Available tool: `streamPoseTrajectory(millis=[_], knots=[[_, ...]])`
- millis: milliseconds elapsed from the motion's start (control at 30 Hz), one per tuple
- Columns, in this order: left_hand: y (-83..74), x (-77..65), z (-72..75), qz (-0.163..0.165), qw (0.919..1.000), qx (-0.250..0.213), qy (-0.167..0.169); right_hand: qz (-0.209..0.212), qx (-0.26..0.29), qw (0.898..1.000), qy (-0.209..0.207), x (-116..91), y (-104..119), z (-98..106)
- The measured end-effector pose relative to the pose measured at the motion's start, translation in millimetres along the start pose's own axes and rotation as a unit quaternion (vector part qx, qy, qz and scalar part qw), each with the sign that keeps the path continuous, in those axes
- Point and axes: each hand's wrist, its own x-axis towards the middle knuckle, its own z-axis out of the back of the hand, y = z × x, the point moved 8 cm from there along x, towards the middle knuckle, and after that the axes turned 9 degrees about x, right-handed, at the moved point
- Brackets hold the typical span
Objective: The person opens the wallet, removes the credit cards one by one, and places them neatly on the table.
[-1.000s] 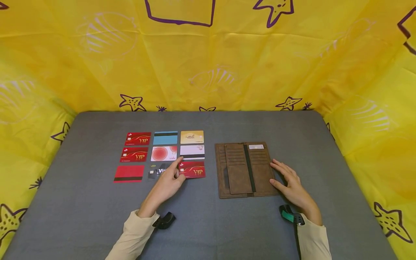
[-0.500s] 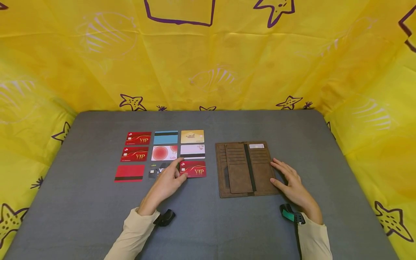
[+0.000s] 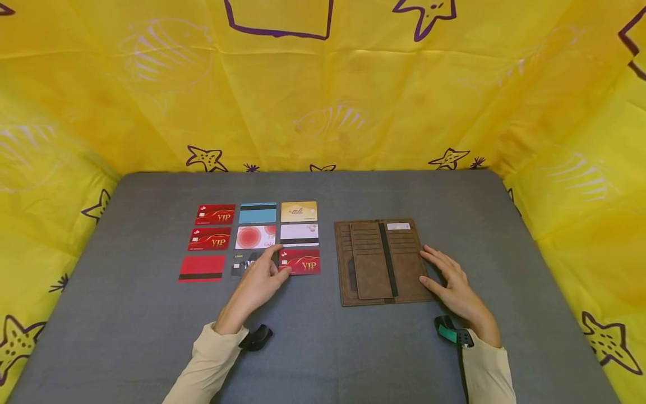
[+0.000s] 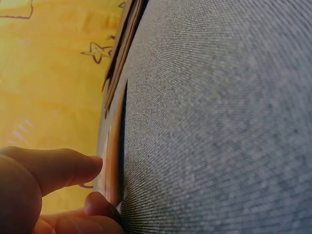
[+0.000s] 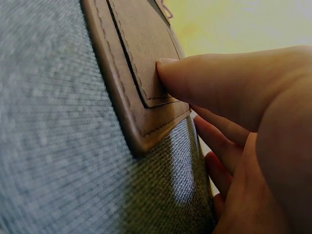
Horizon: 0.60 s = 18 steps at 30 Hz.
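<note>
In the head view my left hand [image 3: 257,283] rests at the left end of a red VIP card [image 3: 305,262]. Its index finger reaches the card's upper left corner and its thumb the lower edge; the card lies flat. The hand partly covers a dark transparent card [image 3: 239,265]. An unfolded brown wallet [image 3: 373,275] lies to the right, with a white card [image 3: 398,226] showing in an upper slot. My right hand [image 3: 454,292] rests at the wallet's right edge. In the right wrist view, the thumb [image 5: 195,80] touches its leather and the other fingers lie beside the edge.
Several more cards lie flat in rows: red VIP cards [image 3: 215,215], a red striped card [image 3: 202,269], a blue card [image 3: 257,215], a white card with red circles [image 3: 255,237], a gold card [image 3: 299,211] and a white striped card [image 3: 299,235]. Yellow cloth [image 3: 323,84] surrounds the grey table [image 3: 313,353].
Little differs. My left hand's index finger and thumb have shifted slightly at the red VIP card's left end. My right hand, the wallet and the cards stay in place.
</note>
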Motion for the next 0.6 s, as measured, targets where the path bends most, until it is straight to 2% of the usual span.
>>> streamPoseTrajectory(millis=[600], knots=[[-3.0,-5.0,-0.1,-0.015,0.9997,-0.002,-0.02,0.0,0.004,1.0,0.0,-0.2,-1.4,-0.9]])
